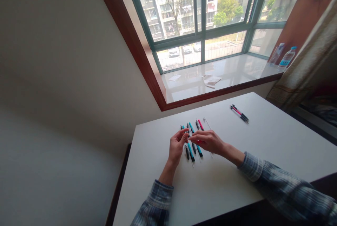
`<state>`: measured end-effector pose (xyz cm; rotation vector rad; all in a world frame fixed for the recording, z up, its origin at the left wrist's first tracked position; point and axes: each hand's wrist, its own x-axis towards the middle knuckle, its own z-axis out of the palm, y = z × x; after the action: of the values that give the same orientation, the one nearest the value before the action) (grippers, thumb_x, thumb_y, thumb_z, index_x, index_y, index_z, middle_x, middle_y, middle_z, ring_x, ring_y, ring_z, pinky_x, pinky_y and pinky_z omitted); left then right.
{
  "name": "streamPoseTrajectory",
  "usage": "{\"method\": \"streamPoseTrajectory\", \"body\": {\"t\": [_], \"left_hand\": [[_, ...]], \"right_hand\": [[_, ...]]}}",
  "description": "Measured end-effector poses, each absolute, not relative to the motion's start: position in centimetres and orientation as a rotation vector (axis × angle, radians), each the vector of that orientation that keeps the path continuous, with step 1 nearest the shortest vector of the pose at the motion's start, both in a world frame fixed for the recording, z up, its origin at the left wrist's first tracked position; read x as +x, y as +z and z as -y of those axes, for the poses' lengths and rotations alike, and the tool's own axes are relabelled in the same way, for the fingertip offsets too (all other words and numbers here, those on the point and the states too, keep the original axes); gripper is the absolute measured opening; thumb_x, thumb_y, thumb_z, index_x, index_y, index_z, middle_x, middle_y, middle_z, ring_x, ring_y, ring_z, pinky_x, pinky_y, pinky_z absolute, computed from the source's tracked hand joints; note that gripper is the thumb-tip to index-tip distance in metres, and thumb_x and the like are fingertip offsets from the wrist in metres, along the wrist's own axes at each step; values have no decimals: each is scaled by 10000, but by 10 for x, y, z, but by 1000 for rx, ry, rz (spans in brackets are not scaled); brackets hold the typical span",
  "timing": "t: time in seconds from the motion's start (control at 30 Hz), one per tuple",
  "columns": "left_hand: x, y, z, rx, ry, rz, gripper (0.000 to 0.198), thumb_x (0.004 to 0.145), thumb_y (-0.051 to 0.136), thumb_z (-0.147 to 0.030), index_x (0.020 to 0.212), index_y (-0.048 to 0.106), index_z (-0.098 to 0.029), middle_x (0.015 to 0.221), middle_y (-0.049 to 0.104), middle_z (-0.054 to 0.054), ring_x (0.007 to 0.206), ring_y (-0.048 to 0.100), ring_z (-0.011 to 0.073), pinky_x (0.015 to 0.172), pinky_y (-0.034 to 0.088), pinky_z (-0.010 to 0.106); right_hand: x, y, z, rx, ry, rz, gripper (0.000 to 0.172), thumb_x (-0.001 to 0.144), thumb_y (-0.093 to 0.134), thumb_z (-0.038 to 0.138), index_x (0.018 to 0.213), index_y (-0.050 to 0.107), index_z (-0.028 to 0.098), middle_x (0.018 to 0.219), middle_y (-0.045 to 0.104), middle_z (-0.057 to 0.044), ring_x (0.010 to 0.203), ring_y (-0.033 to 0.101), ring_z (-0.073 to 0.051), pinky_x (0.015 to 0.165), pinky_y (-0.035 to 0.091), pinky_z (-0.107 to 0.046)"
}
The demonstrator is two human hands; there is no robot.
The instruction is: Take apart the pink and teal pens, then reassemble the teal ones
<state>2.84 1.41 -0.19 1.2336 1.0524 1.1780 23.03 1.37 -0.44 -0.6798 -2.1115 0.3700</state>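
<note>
A row of pen parts (194, 141) in blue, black and pink lies on the white table (276, 148) in front of me. Both hands meet just above that row. My left hand (177, 146) has its fingers curled and pinched together at the tips. My right hand (207, 141) reaches in from the right, fingers pressed together, fingertips touching the left hand's. Between them sits a small pen piece, too small to name. A pink pen barrel (200, 124) lies at the far end of the row.
A few assembled pens (239, 113) lie apart at the table's far right. Behind the table a window sill (237, 68) carries a crumpled cloth (211, 79), a paper slip (174, 77) and two plastic bottles (286, 57). A curtain (313, 64) hangs at the right.
</note>
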Motion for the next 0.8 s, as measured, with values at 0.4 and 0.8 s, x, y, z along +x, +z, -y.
{"method": "streamPoseTrajectory", "body": {"t": [0.4, 0.8], "left_hand": [[22, 2, -15, 1216, 1268, -1161, 445, 863, 737, -492, 1170, 713, -170, 868, 650, 26, 684, 543, 110, 698, 499, 256], [26, 4, -14, 1275, 1227, -1155, 363, 867, 724, -479, 1051, 738, -166, 781, 601, 7, 693, 523, 130, 699, 462, 258]], "right_hand": [[287, -17, -51, -1179, 267, 1963, 210, 1015, 619, 361, 1054, 782, 233, 1000, 814, -70, 774, 766, -207, 682, 573, -288], [288, -28, -63, -1279, 312, 2094, 154, 987, 632, 278, 990, 786, 266, 975, 818, -48, 803, 765, -218, 706, 540, -288]]}}
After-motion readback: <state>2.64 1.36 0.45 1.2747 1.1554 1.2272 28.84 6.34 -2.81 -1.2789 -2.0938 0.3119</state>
